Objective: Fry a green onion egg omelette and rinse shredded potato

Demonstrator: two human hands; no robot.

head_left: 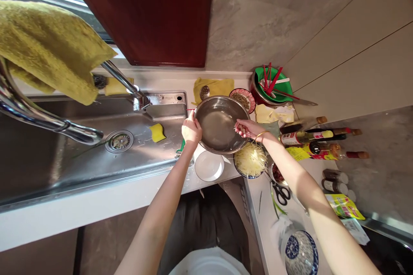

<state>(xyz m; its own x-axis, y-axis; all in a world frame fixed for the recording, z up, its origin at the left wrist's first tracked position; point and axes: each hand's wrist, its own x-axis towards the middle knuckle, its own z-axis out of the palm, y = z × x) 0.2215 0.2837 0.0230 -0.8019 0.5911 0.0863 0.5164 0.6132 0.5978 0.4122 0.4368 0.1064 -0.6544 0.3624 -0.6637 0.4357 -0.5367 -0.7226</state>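
A wide steel bowl (215, 126) with a little cloudy liquid in it is at the counter's middle, beside the sink. My left hand (192, 129) is closed on its left rim. At the right rim, my right hand (248, 129) has its fingers curled together over the bowl's edge; something small and pale shows at the fingers, too small to name. Just below the steel bowl sit a white bowl (209, 166) and a patterned bowl of pale shreds (251, 160). A red-patterned dish (243, 99) with small brownish pieces stands behind it.
The sink (155, 150) with a yellow sponge (157, 132) and a faucet (74, 131) lies left. Right are a green basin (274, 78) with red-handled items, bottles (306, 137), black scissors (282, 193) and a blue-patterned bowl (301, 252). A yellow towel (54, 47) hangs over the faucet.
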